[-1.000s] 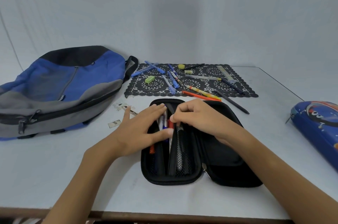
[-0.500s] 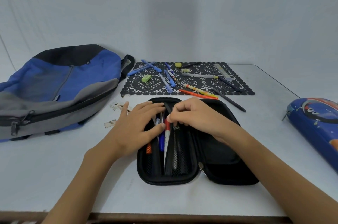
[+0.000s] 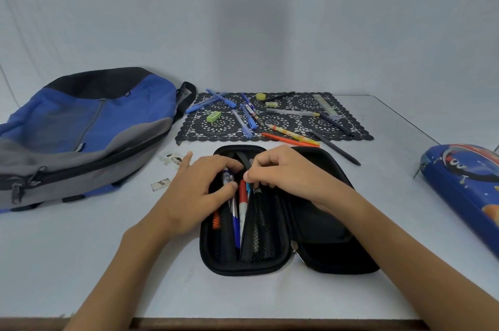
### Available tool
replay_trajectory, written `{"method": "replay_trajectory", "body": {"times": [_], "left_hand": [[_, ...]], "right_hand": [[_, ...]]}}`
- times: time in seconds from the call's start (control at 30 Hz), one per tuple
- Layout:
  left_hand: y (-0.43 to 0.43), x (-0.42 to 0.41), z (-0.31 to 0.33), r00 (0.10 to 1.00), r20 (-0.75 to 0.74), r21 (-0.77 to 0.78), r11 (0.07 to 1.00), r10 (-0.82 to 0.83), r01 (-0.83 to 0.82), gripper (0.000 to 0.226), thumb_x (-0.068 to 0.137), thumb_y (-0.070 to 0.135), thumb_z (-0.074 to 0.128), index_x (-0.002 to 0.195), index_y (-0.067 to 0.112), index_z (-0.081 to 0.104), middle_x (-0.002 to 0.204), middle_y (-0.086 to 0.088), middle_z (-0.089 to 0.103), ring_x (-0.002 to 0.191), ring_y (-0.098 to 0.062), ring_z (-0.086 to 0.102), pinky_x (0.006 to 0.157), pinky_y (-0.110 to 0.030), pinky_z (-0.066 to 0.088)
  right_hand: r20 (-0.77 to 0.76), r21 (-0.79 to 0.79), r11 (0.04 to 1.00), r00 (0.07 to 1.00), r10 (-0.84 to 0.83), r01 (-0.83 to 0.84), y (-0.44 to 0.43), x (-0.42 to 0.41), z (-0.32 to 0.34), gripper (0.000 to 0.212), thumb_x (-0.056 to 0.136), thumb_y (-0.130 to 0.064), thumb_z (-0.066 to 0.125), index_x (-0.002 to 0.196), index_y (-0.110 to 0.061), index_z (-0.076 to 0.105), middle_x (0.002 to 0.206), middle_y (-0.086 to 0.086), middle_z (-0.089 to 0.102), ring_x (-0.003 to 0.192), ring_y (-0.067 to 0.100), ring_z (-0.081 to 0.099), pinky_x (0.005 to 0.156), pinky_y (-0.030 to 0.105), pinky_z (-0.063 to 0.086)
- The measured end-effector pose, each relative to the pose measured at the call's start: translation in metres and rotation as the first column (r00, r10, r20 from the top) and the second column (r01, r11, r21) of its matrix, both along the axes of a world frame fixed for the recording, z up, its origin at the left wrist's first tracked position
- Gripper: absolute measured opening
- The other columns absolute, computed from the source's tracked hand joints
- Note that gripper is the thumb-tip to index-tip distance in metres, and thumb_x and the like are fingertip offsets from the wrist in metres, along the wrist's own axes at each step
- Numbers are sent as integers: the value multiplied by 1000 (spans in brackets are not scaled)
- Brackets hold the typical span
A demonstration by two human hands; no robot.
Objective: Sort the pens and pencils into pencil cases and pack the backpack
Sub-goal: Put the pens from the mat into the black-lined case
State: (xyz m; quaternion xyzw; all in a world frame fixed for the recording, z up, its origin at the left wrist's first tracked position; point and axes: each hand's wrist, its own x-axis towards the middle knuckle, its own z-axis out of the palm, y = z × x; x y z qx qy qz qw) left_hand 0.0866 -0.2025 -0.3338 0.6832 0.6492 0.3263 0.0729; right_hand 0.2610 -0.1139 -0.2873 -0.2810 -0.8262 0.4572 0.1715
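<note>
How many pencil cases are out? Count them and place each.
2. The black pencil case lies open at centre front; the blue pencil case lies at the right edge, partly cut off. The backpack could hide more.

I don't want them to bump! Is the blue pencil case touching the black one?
Apart. The head view shows bare white table between the black pencil case and the blue pencil case.

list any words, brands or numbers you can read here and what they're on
Nothing here can be read for certain.
White lettering on a small dark tag on the backpack: too blurred.
Markings on the ruler: too small.
Print on the pens on the mat: too small.
Print on the paper scraps: blurred.
The blue pencil case shows only a cartoon picture, no legible words.
</note>
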Motion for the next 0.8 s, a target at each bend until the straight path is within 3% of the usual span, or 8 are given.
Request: {"method": "replay_trajectory", "body": {"times": [0.1, 0.23, 0.37, 0.5, 0.57, 0.7, 0.8], "left_hand": [[1, -1, 2, 995, 101, 113, 994, -20, 9, 36, 84, 47, 42, 114, 36, 58, 117, 25, 55, 117, -1, 49, 110, -45, 30], [-1, -1, 8, 982, 127, 151, 976, 137, -155, 49, 69, 49, 41, 112, 33, 61, 115, 20, 54, 111, -2, 49, 94, -32, 42], [-5, 2, 13, 881, -117, 187, 881, 459, -434, 39, 62, 59, 37, 81, 35, 60, 88, 15, 54, 86, -7, 46, 71, -31, 35], [-5, 2, 12, 850, -173, 173, 865, 497, -471, 34, 64, 60, 36, 63, 33, 57, 83, 13, 55, 84, -9, 46, 66, -30, 32], [-3, 3, 11, 864, -129, 170, 869, 487, -464, 29, 67, 55, 40, 63, 32, 56, 84, 15, 57, 84, -9, 48, 65, -30, 33], [1, 5, 6, 891, 132, 113, 886, 434, -449, 28, 72, 49, 40, 71, 28, 58, 83, 17, 63, 80, -8, 57, 68, -32, 40], [1, 6, 4, 908, 229, 120, 915, 351, -385, 32, 71, 51, 36, 72, 28, 57, 85, 14, 66, 83, -5, 59, 71, -24, 44]], "right_hand": [[-2, -1, 1000, 1000, 3, -3, 0, 0, 0, 25, 84, -21, 67, 61, -12, 62, 61, -6, 58, 63, 6, 50, 67, 26, 41], [-14, 6, 1000, 1000, 4, -4, 0, 0, 0, 26, 84, -22, 67, 62, -10, 62, 62, -4, 59, 65, 10, 50, 67, 28, 41], [-21, 12, 1000, 1000, 4, -3, -1, 0, -1, 26, 84, -22, 67, 63, -9, 62, 61, -6, 58, 65, 11, 49, 67, 28, 40], [-16, 17, 1000, 1000, -1, 2, 0, 0, -2, 27, 84, -23, 68, 61, -11, 61, 58, -8, 56, 64, 11, 49, 67, 29, 41], [-13, 18, 1000, 1000, -4, 4, 0, -1, -2, 27, 84, -23, 68, 62, -11, 61, 57, -9, 56, 64, 10, 49, 67, 28, 41], [-1, 23, 1000, 1000, -3, 3, 0, -1, -2, 25, 84, -21, 67, 65, -6, 62, 58, -9, 56, 63, 8, 49, 67, 27, 41], [7, 30, 1000, 1000, -4, 4, 0, 0, -2, 26, 84, -20, 66, 67, -1, 61, 59, -7, 56, 63, 9, 49, 65, 26, 41]]}}
